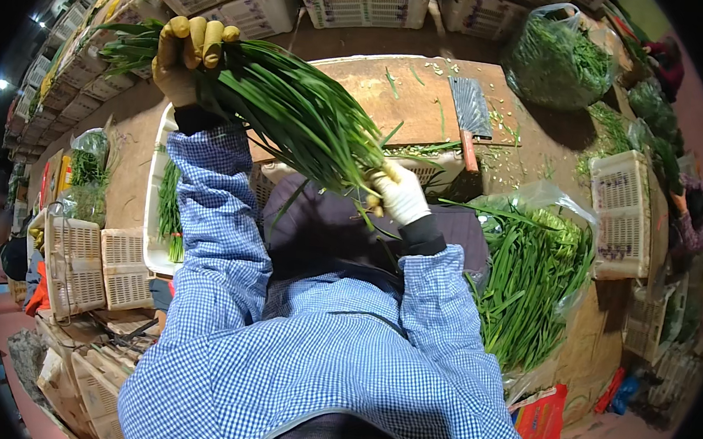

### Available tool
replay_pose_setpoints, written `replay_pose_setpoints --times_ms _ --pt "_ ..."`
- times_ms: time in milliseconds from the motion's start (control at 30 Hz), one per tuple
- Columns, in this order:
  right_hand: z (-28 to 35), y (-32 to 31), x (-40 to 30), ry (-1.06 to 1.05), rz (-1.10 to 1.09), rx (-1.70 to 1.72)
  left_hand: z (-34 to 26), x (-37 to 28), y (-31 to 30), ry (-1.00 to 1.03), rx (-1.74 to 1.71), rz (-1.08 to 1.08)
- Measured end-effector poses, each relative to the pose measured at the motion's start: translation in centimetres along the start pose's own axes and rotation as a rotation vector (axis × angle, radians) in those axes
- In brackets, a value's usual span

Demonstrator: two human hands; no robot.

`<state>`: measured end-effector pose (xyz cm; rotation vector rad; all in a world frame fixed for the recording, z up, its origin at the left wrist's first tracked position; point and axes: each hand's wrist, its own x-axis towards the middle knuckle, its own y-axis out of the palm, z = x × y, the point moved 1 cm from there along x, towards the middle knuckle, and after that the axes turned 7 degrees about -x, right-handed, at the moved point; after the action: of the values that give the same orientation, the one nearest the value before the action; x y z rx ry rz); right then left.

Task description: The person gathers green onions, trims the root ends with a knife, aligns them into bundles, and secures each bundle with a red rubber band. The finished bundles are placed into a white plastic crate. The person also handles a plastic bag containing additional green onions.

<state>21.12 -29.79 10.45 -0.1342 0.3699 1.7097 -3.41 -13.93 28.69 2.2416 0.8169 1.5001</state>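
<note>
A thick bunch of long green garlic chives (pixel 298 104) stretches slantwise between my two hands, above my lap. My left hand (pixel 188 52), in a glove with yellow-coated fingers, is closed around the leafy end. At the pale stem end, my gloved right hand (pixel 400 192) grips the stalks; a few loose leaves dangle below it. Beyond the bunch lies a wooden cutting board (pixel 362 78). A broad cleaver (pixel 470 108) rests on it, its wooden handle projecting over the near edge. Chopped stem bits are scattered around the blade.
To my right, an open plastic bag (pixel 584 213) is heaped with loose chives (pixel 532 289). A full bag of greens (pixel 559 62) sits farther back. At my left, a white tub (pixel 154 247) contains tied chives (pixel 170 205). Plastic crates (pixel 365 4) line the far side; another person (pixel 696 212) is at right.
</note>
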Motion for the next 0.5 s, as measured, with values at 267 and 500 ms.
replay_pose_setpoints --times_ms 267,500 --pt "-7.7 -8.3 -0.2 0.012 -0.290 -1.078 -0.8 1.1 0.2 -0.013 -0.037 -0.029" --pt "5.7 -2.8 -2.9 -0.663 -0.481 -0.668 0.0 0.8 0.9 -0.023 -0.069 0.039"
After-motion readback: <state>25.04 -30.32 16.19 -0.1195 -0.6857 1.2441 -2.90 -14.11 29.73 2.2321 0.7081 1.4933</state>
